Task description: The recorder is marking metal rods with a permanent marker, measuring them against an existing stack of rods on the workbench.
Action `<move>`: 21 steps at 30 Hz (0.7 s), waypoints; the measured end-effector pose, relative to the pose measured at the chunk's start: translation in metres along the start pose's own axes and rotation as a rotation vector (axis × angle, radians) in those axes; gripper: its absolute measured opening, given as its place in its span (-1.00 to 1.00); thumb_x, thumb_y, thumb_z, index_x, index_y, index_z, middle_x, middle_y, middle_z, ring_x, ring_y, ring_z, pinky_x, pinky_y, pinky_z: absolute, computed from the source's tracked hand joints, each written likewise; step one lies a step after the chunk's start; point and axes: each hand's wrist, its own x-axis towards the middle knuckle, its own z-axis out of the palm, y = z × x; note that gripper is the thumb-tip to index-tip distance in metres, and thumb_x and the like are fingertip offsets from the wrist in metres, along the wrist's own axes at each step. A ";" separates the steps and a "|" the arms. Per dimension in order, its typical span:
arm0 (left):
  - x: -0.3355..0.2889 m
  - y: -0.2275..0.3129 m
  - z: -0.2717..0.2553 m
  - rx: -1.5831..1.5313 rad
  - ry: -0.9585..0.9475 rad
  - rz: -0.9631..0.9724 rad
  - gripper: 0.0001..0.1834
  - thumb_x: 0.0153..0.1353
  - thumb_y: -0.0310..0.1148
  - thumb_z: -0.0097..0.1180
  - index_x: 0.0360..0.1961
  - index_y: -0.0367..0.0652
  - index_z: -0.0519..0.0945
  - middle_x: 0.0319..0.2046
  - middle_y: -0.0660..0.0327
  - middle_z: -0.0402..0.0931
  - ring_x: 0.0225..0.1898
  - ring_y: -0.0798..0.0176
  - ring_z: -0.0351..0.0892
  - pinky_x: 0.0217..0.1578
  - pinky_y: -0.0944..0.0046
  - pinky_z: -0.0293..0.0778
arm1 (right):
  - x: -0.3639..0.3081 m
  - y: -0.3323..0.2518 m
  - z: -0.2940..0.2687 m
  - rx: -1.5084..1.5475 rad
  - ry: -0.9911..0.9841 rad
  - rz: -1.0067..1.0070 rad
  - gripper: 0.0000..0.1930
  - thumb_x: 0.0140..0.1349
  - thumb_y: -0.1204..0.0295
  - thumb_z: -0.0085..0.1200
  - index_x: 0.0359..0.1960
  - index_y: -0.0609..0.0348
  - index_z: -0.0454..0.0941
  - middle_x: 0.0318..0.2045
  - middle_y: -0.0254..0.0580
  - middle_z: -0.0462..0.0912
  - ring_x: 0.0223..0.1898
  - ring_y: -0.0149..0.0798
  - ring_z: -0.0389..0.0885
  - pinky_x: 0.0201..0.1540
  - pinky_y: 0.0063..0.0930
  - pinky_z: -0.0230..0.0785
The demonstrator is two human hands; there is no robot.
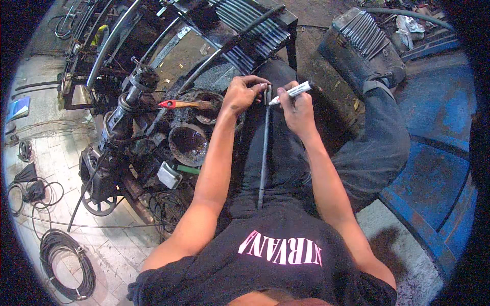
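Note:
A slim grey metal rod (264, 148) lies lengthwise over my lap, its near end against my shirt. At its far end my left hand (242, 98) is closed, with thumb and index finger pinching the rod's tip. My right hand (300, 115) grips a white marker pen (298, 90) with a dark rear end. The pen's tip points left and meets or nearly meets the rod just below my left fingertips. The exact contact is too small to make out.
Many similar rods (245, 30) lie on a dark metal stand ahead, more on a box (362, 33) at right. A dirty bowl (189, 145) and a red-handled brush (189, 104) sit left, beside a machine (120, 122). Coiled cable (66, 265) lies on the floor; blue metal panels (423, 178) stand right.

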 end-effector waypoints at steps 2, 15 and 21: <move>-0.001 0.001 0.000 0.003 0.003 0.000 -0.85 0.23 -0.40 0.24 -0.21 -0.19 0.73 -0.42 0.26 0.67 -0.47 0.45 0.56 -0.42 0.39 0.49 | -0.002 0.003 -0.002 -0.004 0.032 0.000 -0.80 0.32 0.40 0.11 -0.42 0.26 0.49 -0.58 -0.09 0.60 -0.57 -0.30 0.57 -0.49 -0.37 0.33; -0.002 0.004 0.000 0.030 0.003 0.026 -0.83 0.23 -0.37 0.25 -0.21 -0.18 0.74 -0.41 0.26 0.67 -0.49 0.47 0.54 -0.43 0.39 0.48 | -0.004 0.008 -0.001 0.006 0.080 -0.041 -0.81 0.31 0.41 0.11 -0.43 0.24 0.48 -0.60 -0.12 0.58 -0.58 -0.36 0.50 -0.48 -0.38 0.31; -0.003 0.005 -0.001 0.026 0.001 0.000 -0.84 0.23 -0.39 0.25 -0.20 -0.19 0.74 -0.41 0.27 0.67 -0.49 0.46 0.54 -0.43 0.39 0.48 | -0.006 0.008 0.001 0.034 0.077 -0.003 -0.79 0.33 0.41 0.10 -0.43 0.25 0.45 -0.64 -0.24 0.53 -0.59 -0.44 0.47 -0.50 -0.42 0.29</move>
